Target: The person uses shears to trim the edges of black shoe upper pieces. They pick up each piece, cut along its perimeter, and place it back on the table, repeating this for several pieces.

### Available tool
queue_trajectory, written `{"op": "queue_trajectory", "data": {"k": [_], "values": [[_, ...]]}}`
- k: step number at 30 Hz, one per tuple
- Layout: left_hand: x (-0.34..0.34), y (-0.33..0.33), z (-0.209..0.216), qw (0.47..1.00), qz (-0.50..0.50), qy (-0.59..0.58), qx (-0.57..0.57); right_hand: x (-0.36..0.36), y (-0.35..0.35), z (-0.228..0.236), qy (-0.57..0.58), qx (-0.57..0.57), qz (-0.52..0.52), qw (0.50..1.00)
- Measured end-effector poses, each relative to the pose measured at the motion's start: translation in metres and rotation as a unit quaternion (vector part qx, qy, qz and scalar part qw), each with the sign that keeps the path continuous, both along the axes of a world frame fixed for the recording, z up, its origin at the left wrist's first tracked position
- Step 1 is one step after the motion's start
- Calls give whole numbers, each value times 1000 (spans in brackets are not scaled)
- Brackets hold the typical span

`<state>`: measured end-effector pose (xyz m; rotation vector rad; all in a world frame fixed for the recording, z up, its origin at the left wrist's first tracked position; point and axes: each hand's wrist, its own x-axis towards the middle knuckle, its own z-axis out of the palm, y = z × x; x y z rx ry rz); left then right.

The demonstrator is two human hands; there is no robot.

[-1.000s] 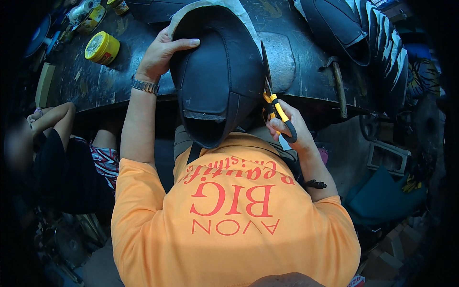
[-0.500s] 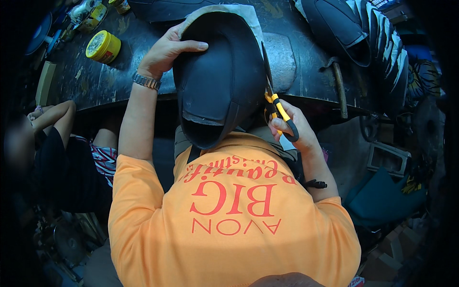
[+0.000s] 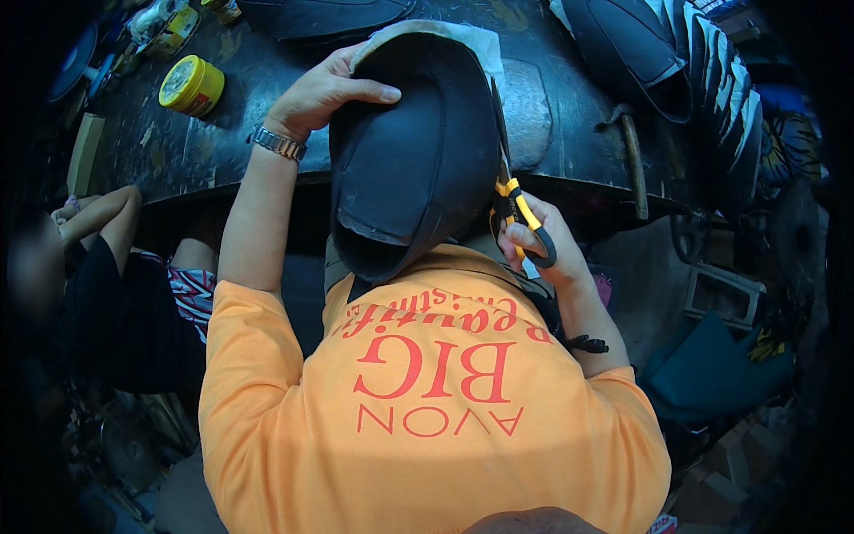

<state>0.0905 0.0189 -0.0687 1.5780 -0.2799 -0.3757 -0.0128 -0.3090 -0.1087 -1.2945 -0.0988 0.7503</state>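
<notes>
A black, stitched, leather-like shoe upper (image 3: 400, 151) hangs over the table's near edge, its hollow end toward my body. White lining (image 3: 480, 46) sticks out past its far rim. My left hand (image 3: 325, 93) pinches the far left rim, thumb on the black face and fingers hidden behind. In my right hand (image 3: 544, 233) is a pair of scissors (image 3: 516, 206) with yellow and black handles. Their blades point away from me along the upper's right edge, close to the lining; whether they are cutting I cannot tell.
On the dark table (image 3: 258, 107) are a yellow tub (image 3: 192, 86), a pale stone slab (image 3: 527, 116) and a hammer (image 3: 632, 160). Stacked black uppers (image 3: 632, 53) with white lining stand at far right. Another person (image 3: 124, 267) sits at left.
The upper and my left hand have shifted slightly right and a little toward me. The scissors have moved slightly right with the edge. Both holds are the same.
</notes>
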Motion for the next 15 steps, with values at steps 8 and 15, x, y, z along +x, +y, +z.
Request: {"op": "queue_trajectory", "data": {"k": [8, 15], "values": [[1, -8, 4, 999, -32, 7, 19, 6, -1, -3, -3, 63, -1, 998], [0, -7, 8, 995, -84, 26, 45, 1, -16, 0, 37, 19, 16, 999]]}}
